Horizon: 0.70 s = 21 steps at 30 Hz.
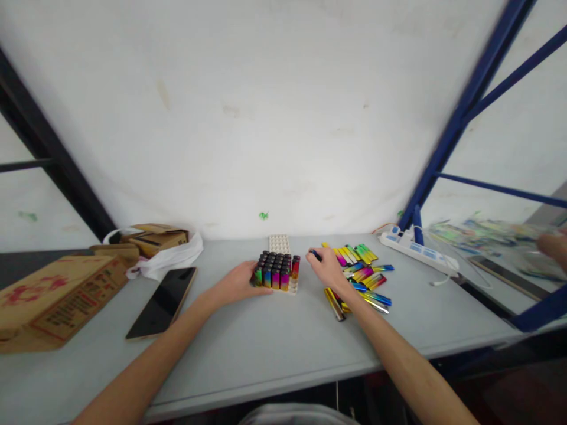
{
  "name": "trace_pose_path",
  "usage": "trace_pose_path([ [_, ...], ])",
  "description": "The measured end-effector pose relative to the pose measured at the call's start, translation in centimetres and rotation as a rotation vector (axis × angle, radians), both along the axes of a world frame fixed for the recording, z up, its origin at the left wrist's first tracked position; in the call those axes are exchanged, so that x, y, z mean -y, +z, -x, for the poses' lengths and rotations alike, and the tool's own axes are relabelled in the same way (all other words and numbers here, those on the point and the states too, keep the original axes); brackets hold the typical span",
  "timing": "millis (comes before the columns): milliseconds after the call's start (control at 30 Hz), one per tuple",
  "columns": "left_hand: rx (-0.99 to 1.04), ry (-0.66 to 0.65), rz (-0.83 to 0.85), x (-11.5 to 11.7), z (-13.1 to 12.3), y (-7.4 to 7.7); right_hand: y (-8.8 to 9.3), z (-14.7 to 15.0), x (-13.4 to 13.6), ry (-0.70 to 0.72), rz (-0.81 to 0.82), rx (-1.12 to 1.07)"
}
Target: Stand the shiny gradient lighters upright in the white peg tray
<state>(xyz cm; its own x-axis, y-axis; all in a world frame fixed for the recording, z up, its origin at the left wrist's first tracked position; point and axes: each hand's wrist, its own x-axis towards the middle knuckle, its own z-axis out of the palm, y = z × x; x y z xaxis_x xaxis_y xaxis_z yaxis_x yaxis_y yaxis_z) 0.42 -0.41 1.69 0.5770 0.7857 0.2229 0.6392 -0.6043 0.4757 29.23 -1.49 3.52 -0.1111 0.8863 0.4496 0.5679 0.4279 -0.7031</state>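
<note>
A white tray (292,288) packed with upright rainbow-coloured lighters (275,271) stands in the middle of the grey table (274,342). My left hand (238,282) rests against the tray's left side, fingers curled on it. My right hand (326,267) is just right of the tray, fingers pinched on one dark-topped lighter (315,255). Beside and beyond that hand lies a loose pile of lighters (361,275) on their sides.
An empty white tray (279,242) lies behind the full one. A phone (162,302) lies at left next to cardboard boxes (57,295) and a white plastic bag (170,258). A power strip (416,248) sits at right by a blue frame (465,112). Another person's hand (553,247) shows far right.
</note>
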Motion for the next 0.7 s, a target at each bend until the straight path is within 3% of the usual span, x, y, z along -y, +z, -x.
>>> trace_pose_path([
  [233,-0.019,0.015,0.014,-0.1,0.1,-0.1,0.2,0.0,0.2,0.024,-0.033,-0.024],
  [400,-0.01,0.025,0.021,-0.1,0.0,-0.1,0.5,-0.3,0.5,0.115,0.04,-0.073],
  [567,-0.024,0.052,0.035,-0.1,0.0,-0.1,1.1,-0.6,0.6,0.179,-0.125,0.097],
  [700,-0.027,0.051,0.047,0.0,0.0,-0.1,0.8,-0.6,0.7,0.203,-0.077,0.185],
])
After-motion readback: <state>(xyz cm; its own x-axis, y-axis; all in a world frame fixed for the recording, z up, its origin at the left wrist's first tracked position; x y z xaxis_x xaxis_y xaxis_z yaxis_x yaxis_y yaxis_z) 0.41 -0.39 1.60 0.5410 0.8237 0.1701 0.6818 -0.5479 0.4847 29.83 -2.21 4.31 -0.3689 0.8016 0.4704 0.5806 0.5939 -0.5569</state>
